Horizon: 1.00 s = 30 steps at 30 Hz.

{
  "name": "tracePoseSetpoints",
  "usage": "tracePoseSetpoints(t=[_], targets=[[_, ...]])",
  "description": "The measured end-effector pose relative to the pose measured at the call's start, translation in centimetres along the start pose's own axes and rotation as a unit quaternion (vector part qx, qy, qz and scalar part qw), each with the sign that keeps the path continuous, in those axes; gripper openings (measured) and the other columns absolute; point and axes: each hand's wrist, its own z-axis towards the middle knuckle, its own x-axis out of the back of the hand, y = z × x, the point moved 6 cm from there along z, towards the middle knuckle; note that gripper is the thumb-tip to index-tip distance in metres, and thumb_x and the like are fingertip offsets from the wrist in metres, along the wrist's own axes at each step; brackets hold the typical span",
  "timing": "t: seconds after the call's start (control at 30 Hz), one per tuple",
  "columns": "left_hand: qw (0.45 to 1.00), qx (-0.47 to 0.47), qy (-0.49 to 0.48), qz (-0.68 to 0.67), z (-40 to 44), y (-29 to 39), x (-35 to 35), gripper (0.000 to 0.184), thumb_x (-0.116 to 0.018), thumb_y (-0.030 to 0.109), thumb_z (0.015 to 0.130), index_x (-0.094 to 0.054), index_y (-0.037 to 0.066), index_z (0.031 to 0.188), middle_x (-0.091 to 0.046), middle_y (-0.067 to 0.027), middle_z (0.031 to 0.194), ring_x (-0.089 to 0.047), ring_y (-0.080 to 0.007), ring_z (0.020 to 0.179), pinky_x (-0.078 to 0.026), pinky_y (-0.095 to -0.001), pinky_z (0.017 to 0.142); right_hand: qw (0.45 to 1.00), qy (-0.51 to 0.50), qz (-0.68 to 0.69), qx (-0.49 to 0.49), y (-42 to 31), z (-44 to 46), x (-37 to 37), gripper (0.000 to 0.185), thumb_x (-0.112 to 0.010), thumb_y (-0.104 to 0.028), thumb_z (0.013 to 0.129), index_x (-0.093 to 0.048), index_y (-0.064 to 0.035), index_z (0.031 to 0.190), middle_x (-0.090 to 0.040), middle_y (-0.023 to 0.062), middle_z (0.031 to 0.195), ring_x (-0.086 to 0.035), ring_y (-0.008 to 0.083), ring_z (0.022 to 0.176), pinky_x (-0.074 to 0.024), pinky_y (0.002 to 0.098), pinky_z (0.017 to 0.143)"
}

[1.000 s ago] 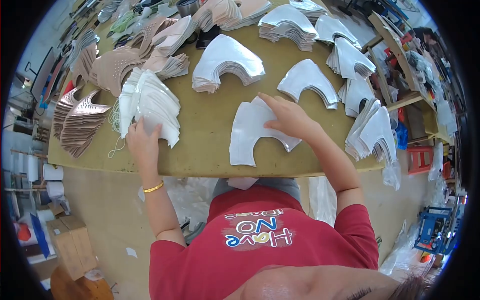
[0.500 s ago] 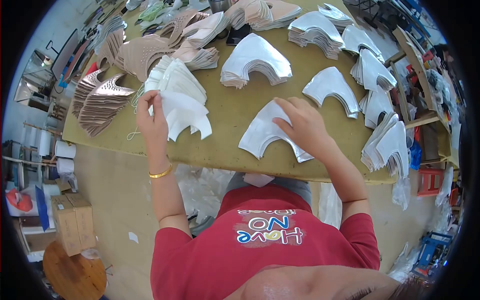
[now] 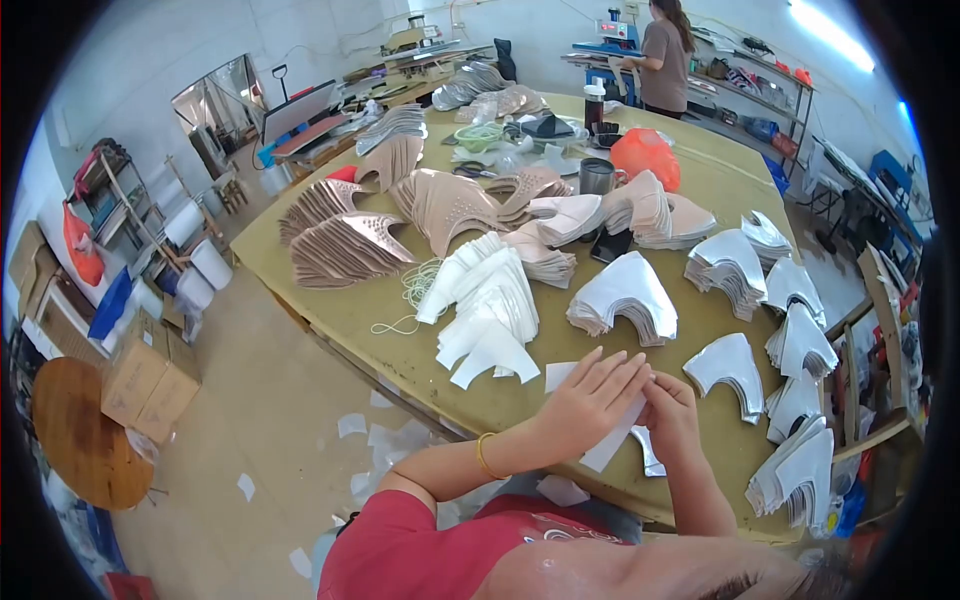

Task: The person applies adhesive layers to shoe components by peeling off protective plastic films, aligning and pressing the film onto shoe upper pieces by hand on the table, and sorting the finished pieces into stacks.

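My left hand [image 3: 600, 395], with a bracelet on its wrist, lies with fingers stretched out over a white curved sheet piece [image 3: 612, 448]. Beside it my right hand [image 3: 670, 415] pinches that piece's edge between thumb and fingers. Much of the piece is hidden under the hands. A silvery curved piece [image 3: 649, 456] shows partly below my right hand, on the table [image 3: 440, 365]. Left of the hands lies a fanned stack of white curved pieces [image 3: 490, 320]. Just beyond them sits a stack of silvery arched pieces [image 3: 622, 300].
More silvery stacks [image 3: 800, 345] line the table's right side. Brown studded pieces [image 3: 350, 245] lie at the left. Farther back are a metal mug [image 3: 597, 177], an orange bag [image 3: 648, 158] and a dark phone [image 3: 611, 245]. A person [image 3: 665, 60] stands at a far machine.
The view has swung up and left. My left hand has moved from the white stack over to my right hand, and a white piece is now between them above the silvery one.
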Motion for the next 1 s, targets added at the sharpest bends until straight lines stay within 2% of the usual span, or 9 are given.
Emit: tracePoseSetpoints(t=[0.27, 0.53, 0.6, 0.63, 0.67, 0.7, 0.73, 0.8, 1.0], targets=[[0.997, -0.023, -0.035, -0.06, -0.6, 0.3, 0.0, 0.042, -0.058, 0.015, 0.086, -0.062, 0.005, 0.127, -0.056, -0.0163, 0.138, -0.055, -0.0325, 0.127, -0.037, -0.0525, 0.11, 0.995, -0.026, 0.095, -0.032, 1.0, -1.6, 0.5, 0.026, -0.053, -0.013, 0.099, -0.062, 0.007, 0.114, -0.068, 0.0109, 0.103, -0.069, 0.0183, 0.086, -0.0595, 0.0344, 0.077], [0.921, 0.028, 0.029, -0.388, 0.3, -3.6, 3.1, 0.015, -0.065, 0.007, 0.091, -0.051, 0.009, 0.096, -0.064, -0.0163, 0.116, -0.06, -0.0348, 0.12, -0.031, -0.0541, 0.114, 0.993, -0.031, 0.04, -0.109, 3.4, -2.1, -1.0, 0.035, -0.059, -0.026, 0.1, -0.067, 0.0065, 0.11, -0.07, 0.0111, 0.097, -0.068, 0.0181, 0.085, -0.0558, 0.0331, 0.074], [0.881, 0.078, 0.06, -0.463, 0.9, -5.1, 3.5, 0.012, -0.058, 0.009, 0.098, -0.046, 0.008, 0.096, -0.064, -0.0161, 0.105, -0.067, -0.0314, 0.104, -0.037, -0.0543, 0.111, 0.989, -0.071, -0.013, -0.125, 5.1, -2.1, -2.4, 0.032, -0.055, -0.023, 0.102, -0.064, 0.004, 0.116, -0.072, 0.0148, 0.091, -0.07, 0.0203, 0.073, -0.0567, 0.031, 0.063], [0.858, 0.11, 0.072, -0.497, 0.8, -6.1, 3.4, 0.012, -0.054, 0.01, 0.101, -0.044, 0.007, 0.096, -0.061, -0.015, 0.097, -0.07, -0.028, 0.086, -0.053, -0.0493, 0.095, 0.98, -0.063, -0.034, -0.183, 6.8, -2.4, -2.9, 0.03, -0.056, -0.024, 0.101, -0.066, 0.0001, 0.115, -0.072, 0.0134, 0.088, -0.068, 0.0175, 0.067, -0.0537, 0.0276, 0.055], [0.827, 0.142, 0.111, -0.532, 1.6, -6.6, 4.0, 0.009, -0.051, 0.011, 0.102, -0.044, 0.006, 0.101, -0.061, -0.0155, 0.093, -0.07, -0.0257, 0.074, -0.06, -0.0372, 0.071, 0.972, -0.103, -0.035, -0.208, 7.8, -2.8, -3.6, 0.028, -0.056, -0.026, 0.101, -0.067, -0.0042, 0.114, -0.072, 0.0119, 0.086, -0.065, 0.015, 0.061, -0.0496, 0.0271, 0.048], [0.831, 0.163, 0.135, -0.515, 2.2, -7.0, 4.7, 0.009, -0.051, 0.01, 0.102, -0.044, 0.006, 0.103, -0.061, -0.0152, 0.093, -0.07, -0.0248, 0.074, -0.059, -0.0334, 0.066, 0.957, -0.142, -0.044, -0.248, 9.5, -3.2, -4.0, 0.029, -0.06, -0.026, 0.097, -0.067, -0.0044, 0.113, -0.071, 0.0131, 0.081, -0.063, 0.0194, 0.057, -0.05, 0.0302, 0.051], [0.835, 0.182, 0.159, -0.494, 2.6, -7.5, 5.4, 0.009, -0.051, 0.01, 0.103, -0.043, 0.005, 0.106, -0.061, -0.015, 0.093, -0.069, -0.0238, 0.074, -0.059, -0.0297, 0.061, 0.956, -0.171, -0.196, -0.135, 10.5, -3.3, -4.2, 0.03, -0.062, -0.027, 0.095, -0.067, -0.0045, 0.113, -0.07, 0.0137, 0.082, -0.062, 0.0218, 0.058, -0.0502, 0.0319, 0.053], [0.819, 0.168, 0.167, -0.522, 3.2, -8.2, 6.0, 0.014, -0.054, 0.001, 0.1, -0.045, 0.003, 0.111, -0.061, -0.0149, 0.1, -0.068, -0.0195, 0.081, -0.056, -0.0276, 0.071, 0.842, -0.223, -0.482, 0.095, 12.4, -4.9, -5.8, 0.032, -0.066, -0.028, 0.091, -0.067, -0.0046, 0.113, -0.069, 0.0148, 0.084, -0.061, 0.0266, 0.06, -0.0506, 0.0354, 0.057], [0.946, 0.027, 0.114, -0.303, 3.7, -6.0, 5.2, 0.025, -0.066, -0.005, 0.089, -0.054, 0.004, 0.109, -0.068, -0.014, 0.093, -0.069, -0.02, 0.078, -0.054, -0.027, 0.063, 0.755, 0.032, -0.493, 0.432, -0.1, -8.1, -5.1, 0.052, -0.084, -0.026, 0.07, -0.063, -0.0043, 0.112, -0.061, 0.0115, 0.092, -0.061, 0.031, 0.079, -0.0495, 0.0417, 0.068]])
